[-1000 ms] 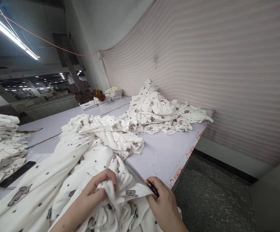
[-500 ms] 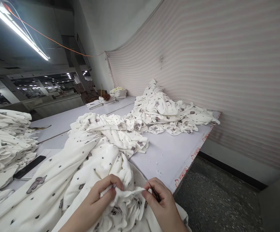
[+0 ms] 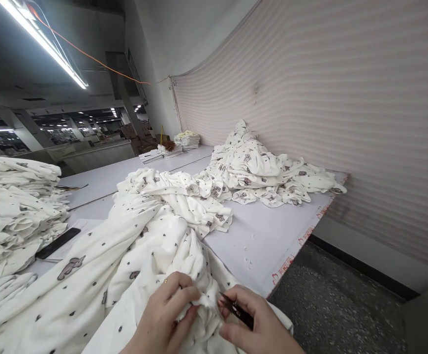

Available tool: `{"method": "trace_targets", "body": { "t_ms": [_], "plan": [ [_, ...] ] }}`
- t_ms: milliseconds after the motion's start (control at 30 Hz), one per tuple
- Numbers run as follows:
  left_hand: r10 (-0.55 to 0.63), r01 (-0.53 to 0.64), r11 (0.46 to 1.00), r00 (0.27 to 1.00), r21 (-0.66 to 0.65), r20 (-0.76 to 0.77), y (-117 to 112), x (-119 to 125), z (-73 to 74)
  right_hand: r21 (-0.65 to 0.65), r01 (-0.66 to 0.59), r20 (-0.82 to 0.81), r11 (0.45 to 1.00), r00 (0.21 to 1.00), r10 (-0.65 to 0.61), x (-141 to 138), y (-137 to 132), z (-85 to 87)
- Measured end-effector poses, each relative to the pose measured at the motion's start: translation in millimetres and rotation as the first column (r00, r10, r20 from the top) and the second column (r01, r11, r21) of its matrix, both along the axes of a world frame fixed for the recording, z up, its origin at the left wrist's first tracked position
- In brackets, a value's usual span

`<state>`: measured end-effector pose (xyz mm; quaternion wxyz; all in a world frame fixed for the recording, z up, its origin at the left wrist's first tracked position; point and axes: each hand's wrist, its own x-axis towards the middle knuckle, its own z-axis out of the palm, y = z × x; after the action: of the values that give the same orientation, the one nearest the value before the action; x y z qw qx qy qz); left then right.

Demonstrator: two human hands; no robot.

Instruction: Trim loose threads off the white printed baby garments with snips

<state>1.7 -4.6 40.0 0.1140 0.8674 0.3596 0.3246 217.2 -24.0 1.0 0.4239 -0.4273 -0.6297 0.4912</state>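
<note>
1. The left hand was at the near edge of the work table. Its thumb and fingers were closed in a pinch on a bunched fold of a white printed garment. A thin gold ring showed on one finger.
2. The right hand was at the same near edge of the table, just beside the left. Its fingers were closed around dark thread snips. The tip pointed at the pinched fold and lay against the cloth or just short of it; contact could not be confirmed.
3. The garment lay spread over the near part of the table, rumpled, with its nearest portion gathered between the two hands. Its print was of small dark marks and grey-brown figures.
4. A loose pile of like garments lay at the far right corner of the table, against a pink striped wall covering.
5. A tall stack of folded garments stood on the left side of the table. A flat black object lay on the table just beside its foot; what it was could not be told.
6. A smaller stack of cloth sat at the far end of the table.
7. A lit fluorescent tube hung above the left of the table.
8. A speckled grey floor lay below the table's right edge.
</note>
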Motion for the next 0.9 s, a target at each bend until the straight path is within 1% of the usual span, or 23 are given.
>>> {"method": "trace_targets", "body": {
  "t_ms": [33, 67, 133, 267, 333, 433, 500, 567, 633, 700, 767, 800, 833, 900],
  "plan": [
    [-0.005, 0.005, 1.0, 1.0, 0.01, -0.003, 0, -1, -0.8, -0.069, -0.043, -0.021, 0.997, 0.999, 0.042, 3, 0, 3.6],
    [-0.013, 0.013, 1.0, 1.0, 0.011, -0.01, -1, -1, -0.9, -0.113, -0.057, -0.023, 0.992, 0.998, 0.055, 5, -1, 7.0],
    [-0.026, 0.026, 1.0, 0.999, 0.007, -0.027, -1, -2, 0.2, -0.132, -0.041, 0.022, 0.99, 0.999, 0.044, 6, -1, 13.2],
    [-0.008, 0.009, 1.0, 0.998, 0.003, -0.059, 0, -2, 2.0, -0.044, -0.052, 0.066, 0.998, 0.996, 0.055, 2, 0, 22.0],
    [0.002, -0.002, 1.0, 0.999, -0.012, -0.052, 0, -1, 2.0, 0.008, -0.035, 0.072, 0.999, 0.997, 0.034, 0, 0, 23.3],
    [0.009, -0.01, 0.999, 1.0, -0.044, -0.019, 0, 0, 2.3, 0.094, 0.014, 0.07, 0.995, 0.997, -0.021, -3, -2, 20.9],
    [0.006, -0.007, 0.998, 1.0, -0.066, -0.008, 1, 2, 3.9, 0.138, 0.068, 0.06, 0.988, 0.995, -0.076, -4, -4, 17.1],
    [-0.002, 0.0, 0.993, 1.0, -0.122, -0.015, 2, 3, 7.6, 0.158, 0.127, 0.061, 0.979, 0.989, -0.138, -7, -6, 12.3],
    [-0.002, -0.001, 0.975, 1.0, -0.223, -0.013, 4, 4, 13.7, 0.162, 0.198, 0.088, 0.967, 0.973, -0.214, -12, -7, 7.5],
    [0.009, -0.003, 0.935, 1.0, -0.356, 0.015, 6, 4, 21.5, 0.206, 0.244, 0.128, 0.948, 0.953, -0.273, -17, -5, 3.3],
    [0.014, 0.013, 0.887, 0.998, -0.462, 0.055, 6, 4, 28.6, 0.281, 0.256, 0.134, 0.925, 0.944, -0.302, -22, -1, 0.0],
    [0.011, 0.025, 0.872, 0.997, -0.489, 0.07, 6, 3, 30.8, 0.319, 0.254, 0.117, 0.913, 0.945, -0.304, -23, 0, -1.3],
    [0.002, 0.036, 0.868, 0.997, -0.495, 0.076, 5, 2, 31.7, 0.344, 0.259, 0.094, 0.902, 0.947, -0.308, -24, 2, -2.5],
    [-0.015, 0.04, 0.885, 0.998, -0.464, 0.057, 4, -1, 28.8, 0.362, 0.275, 0.058, 0.891, 0.947, -0.316, -25, 3, -4.1]
  ]
}}
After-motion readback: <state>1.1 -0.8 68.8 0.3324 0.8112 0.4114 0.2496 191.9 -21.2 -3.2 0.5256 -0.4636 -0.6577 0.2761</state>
